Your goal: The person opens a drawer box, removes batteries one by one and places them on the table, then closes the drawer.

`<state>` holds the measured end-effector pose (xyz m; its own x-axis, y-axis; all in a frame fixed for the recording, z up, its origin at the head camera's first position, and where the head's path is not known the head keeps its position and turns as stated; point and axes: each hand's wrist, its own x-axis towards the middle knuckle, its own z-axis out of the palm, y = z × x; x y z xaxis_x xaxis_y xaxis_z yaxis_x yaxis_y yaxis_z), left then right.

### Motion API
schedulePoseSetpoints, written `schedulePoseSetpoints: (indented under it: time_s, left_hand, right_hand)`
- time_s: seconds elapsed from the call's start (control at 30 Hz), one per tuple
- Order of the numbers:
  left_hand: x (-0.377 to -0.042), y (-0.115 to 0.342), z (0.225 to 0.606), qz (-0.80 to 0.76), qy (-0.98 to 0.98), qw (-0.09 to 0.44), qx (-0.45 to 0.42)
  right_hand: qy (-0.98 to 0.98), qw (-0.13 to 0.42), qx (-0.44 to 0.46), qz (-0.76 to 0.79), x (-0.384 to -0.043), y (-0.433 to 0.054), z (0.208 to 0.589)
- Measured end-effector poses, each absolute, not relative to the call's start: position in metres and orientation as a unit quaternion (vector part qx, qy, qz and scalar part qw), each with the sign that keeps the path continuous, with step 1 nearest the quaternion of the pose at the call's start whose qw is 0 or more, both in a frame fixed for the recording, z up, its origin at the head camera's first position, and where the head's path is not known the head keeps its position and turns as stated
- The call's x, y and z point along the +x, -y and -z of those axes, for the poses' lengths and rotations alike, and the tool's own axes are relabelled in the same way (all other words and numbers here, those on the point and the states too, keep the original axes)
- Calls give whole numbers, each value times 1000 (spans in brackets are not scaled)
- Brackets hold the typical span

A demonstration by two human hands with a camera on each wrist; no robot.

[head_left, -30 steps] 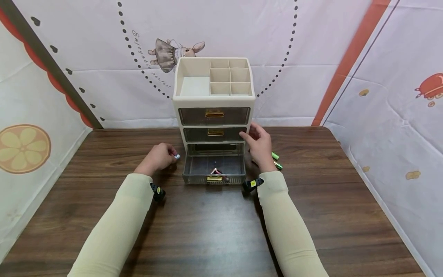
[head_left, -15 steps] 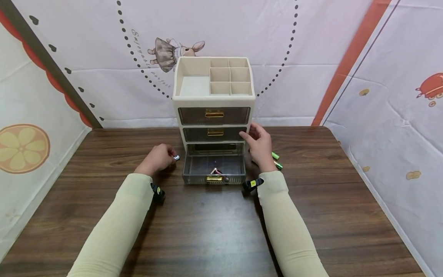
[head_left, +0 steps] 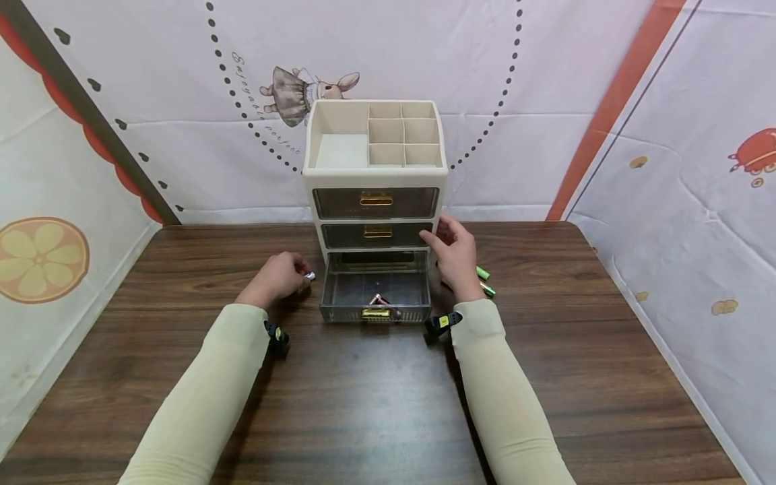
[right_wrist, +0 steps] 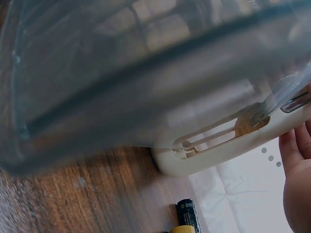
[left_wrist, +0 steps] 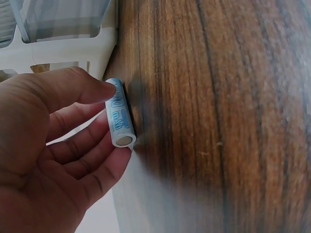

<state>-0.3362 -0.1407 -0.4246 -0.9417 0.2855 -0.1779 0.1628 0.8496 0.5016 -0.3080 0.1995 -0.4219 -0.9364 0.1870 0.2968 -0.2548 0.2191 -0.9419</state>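
Note:
A white battery with blue print (left_wrist: 119, 114) is pinched between the thumb and fingers of my left hand (head_left: 281, 275), low over the table beside the cabinet's left side. My right hand (head_left: 456, 256) holds the right side of the cream drawer cabinet (head_left: 376, 178), thumb on its front edge by the middle drawer and fingers along the side. The clear bottom drawer (head_left: 345, 312) stands pulled out. A few pinkish-red batteries (head_left: 378, 300) lie in it near the gold handle. Most of my right hand is out of the right wrist view; its fingers (right_wrist: 294, 148) touch the cabinet's side.
Green batteries (head_left: 487, 289) lie on the wooden table (head_left: 376, 404) to the right of the cabinet, partly behind my right hand. A black battery (right_wrist: 187, 213) shows in the right wrist view. The cabinet has an open top with compartments, and a patterned cloth (head_left: 388, 47) hangs behind.
The white-and-blue battery tilts slightly in the left fingers, while both hands stay almost in place. The cabinet and its pulled-out drawer have not moved.

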Motion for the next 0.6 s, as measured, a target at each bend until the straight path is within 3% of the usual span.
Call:
schedulePoseSetpoints:
  time_s: [0.6]
  left_hand:
    - [-327,137,411,-235,-959,100,126]
  right_hand:
    - [759,187,25,-623,-307,-198,422]
